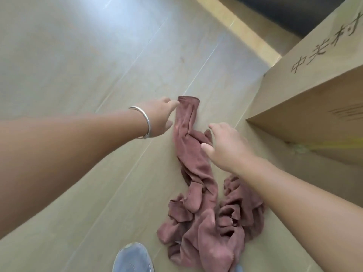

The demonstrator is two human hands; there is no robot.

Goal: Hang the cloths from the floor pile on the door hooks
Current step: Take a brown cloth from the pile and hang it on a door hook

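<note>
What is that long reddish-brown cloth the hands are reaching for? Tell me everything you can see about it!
The long reddish-brown cloth looks soft and fuzzy, like a thin towel, with a stitched hem at its top end. It is twisted into a rumpled strip stretching up from the pile of matching reddish-brown cloths on the pale wood-look floor. The left hand, with a silver bangle on its wrist, has its grip on the top corner. The right hand hovers open just beside its middle.

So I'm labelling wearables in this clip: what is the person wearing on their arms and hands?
Both forearms are bare, with no sleeves in view and no gloves. The left hand has a plain, thin silver bangle at the wrist. The right hand and its wrist carry nothing; no rings are visible on either.
</note>
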